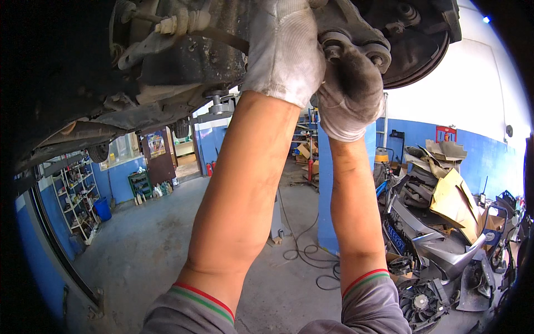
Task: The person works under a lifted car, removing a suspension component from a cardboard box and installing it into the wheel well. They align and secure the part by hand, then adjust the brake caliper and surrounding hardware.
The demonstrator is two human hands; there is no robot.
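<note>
Both my arms reach up to the underside of a raised car (183, 61). My left hand (283, 53), in a pale ribbed work glove, is up among the suspension parts, and its fingers are hidden behind the hand and the upper picture edge. Just right of it, my right hand (351, 92) wears a glove blackened with grease. It looks curled closed below a suspension arm (356, 25) with a round joint and bolts; whatever it may grip is hidden. Further right is the dark brake disc (423, 61). A rod with a ribbed rubber boot (183, 22) lies to the left.
A blue pillar (327, 195) stands beyond my right forearm, with a black cable (303, 250) looped on the floor. Removed bumpers (445, 245), cardboard and a cooling fan (421, 302) are heaped at right. Shelves (78, 200) and a blue bin (102, 209) stand at left.
</note>
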